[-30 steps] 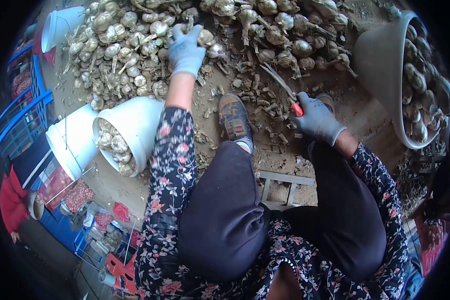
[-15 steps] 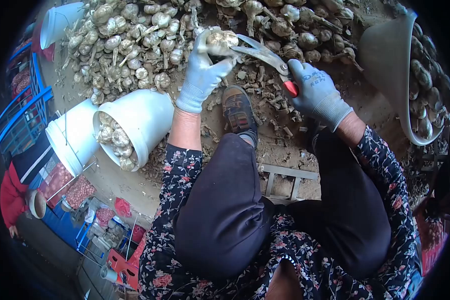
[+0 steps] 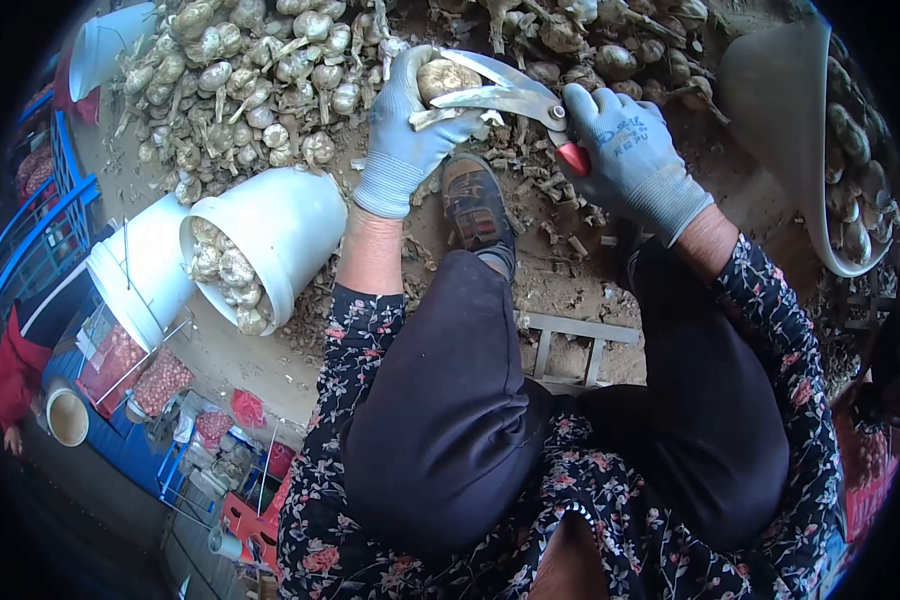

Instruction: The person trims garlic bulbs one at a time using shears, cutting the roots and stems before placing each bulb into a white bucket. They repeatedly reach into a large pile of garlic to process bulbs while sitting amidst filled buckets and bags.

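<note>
Beyond the shoe [image 3: 477, 205], a garlic bulb [image 3: 448, 80] is cupped by the half-curled left hand [image 3: 400, 135], open shears [image 3: 526, 102] gripped in the closed right hand [image 3: 630, 150]. Fingers [image 3: 398, 92] could be nicked if the blades [image 3: 485, 98] slip.

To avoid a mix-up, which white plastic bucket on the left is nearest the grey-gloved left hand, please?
The tipped white bucket below the left hand; garlic bulbs show in its mouth, unlike the bucket beside it.
</note>
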